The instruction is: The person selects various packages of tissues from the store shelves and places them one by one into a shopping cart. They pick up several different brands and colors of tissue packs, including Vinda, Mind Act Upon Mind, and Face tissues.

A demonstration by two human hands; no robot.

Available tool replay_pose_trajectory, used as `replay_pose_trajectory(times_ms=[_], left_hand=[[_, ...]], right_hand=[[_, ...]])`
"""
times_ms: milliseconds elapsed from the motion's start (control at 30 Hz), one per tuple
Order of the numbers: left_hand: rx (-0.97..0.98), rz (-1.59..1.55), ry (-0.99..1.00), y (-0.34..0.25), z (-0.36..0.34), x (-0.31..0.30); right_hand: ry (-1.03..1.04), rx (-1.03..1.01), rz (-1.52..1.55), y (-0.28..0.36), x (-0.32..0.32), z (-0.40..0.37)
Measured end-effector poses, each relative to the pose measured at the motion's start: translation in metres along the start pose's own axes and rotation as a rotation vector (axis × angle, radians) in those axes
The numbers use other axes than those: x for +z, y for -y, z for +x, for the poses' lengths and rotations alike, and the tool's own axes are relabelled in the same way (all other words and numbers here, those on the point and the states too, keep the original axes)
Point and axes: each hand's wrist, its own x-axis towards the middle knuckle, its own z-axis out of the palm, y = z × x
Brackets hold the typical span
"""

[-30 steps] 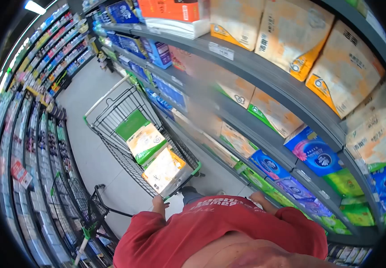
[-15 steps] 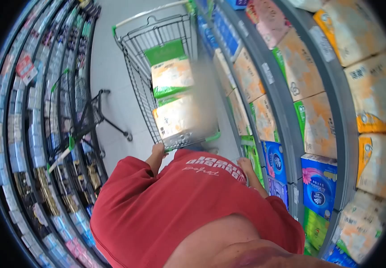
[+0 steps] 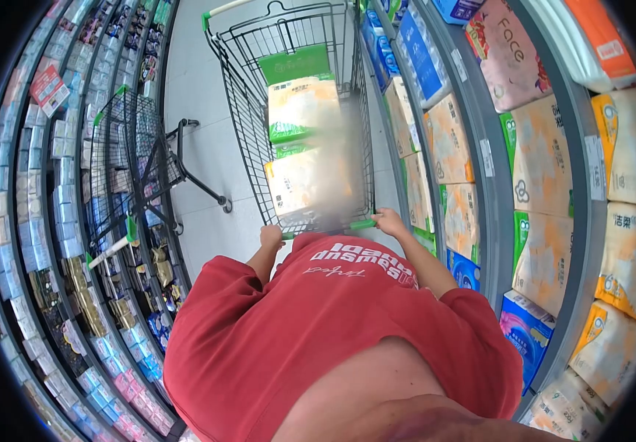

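Note:
A wire shopping cart (image 3: pixel 240 110) with green trim stands in front of me, its near end at my waist. Two orange-and-white tissue packs with green edges lie in it, the farther pack (image 3: pixel 303 109) above the nearer pack (image 3: pixel 299 180). My left hand (image 3: pixel 272 236) is closed at the left corner of the cart's near end. At the right corner, my right hand (image 3: pixel 388 221) has its fingers wrapped on the green end of the cart's edge. A blurred smear hides the right side of both packs.
Shelves of small packaged goods (image 3: pixel 67 191) run along the left. A second cart (image 3: pixel 130 147) stands against them. Shelves on the right hold large tissue packs (image 3: pixel 542 258), with a blue pack (image 3: pixel 525 331) lower down. Grey tiled floor (image 3: pixel 200 177) shows between the left shelves and my cart.
My right hand has come up from beside my body onto the cart's near right corner. The cart sits slightly farther right in view, and the shelves have shifted in view.

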Motion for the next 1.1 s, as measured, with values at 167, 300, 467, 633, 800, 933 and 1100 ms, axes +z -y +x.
replay_pose_trajectory(times_ms=[167, 300, 467, 633, 800, 933, 1100], left_hand=[[-0.293, -0.607, -0.125, -0.016, 0.026, -0.040], [-0.279, -0.587, -0.055, -0.037, 0.051, -0.068], [-0.126, -0.506, -0.117, -0.056, 0.085, -0.100], [-0.016, -0.446, -0.094, -0.066, 0.141, -0.128], [-0.031, -0.278, -0.026, -0.092, 0.193, -0.175], [0.038, 0.071, -0.879, -0.172, 0.132, -0.197], [0.697, 0.167, -0.657, -0.222, 0.178, -0.173]], right_hand=[[-0.141, 0.000, -0.339, 0.091, -0.003, -0.007], [-0.225, 0.028, -0.380, 0.121, -0.014, 0.019], [-0.208, -0.004, -0.544, 0.165, -0.039, 0.064], [-0.239, 0.038, -0.562, 0.206, -0.057, 0.101], [-0.196, 0.042, -0.604, 0.250, -0.082, 0.107], [-0.389, -0.051, -0.379, 0.211, -0.090, 0.106], [-0.208, -0.278, -0.666, 0.027, -0.107, 0.116]])
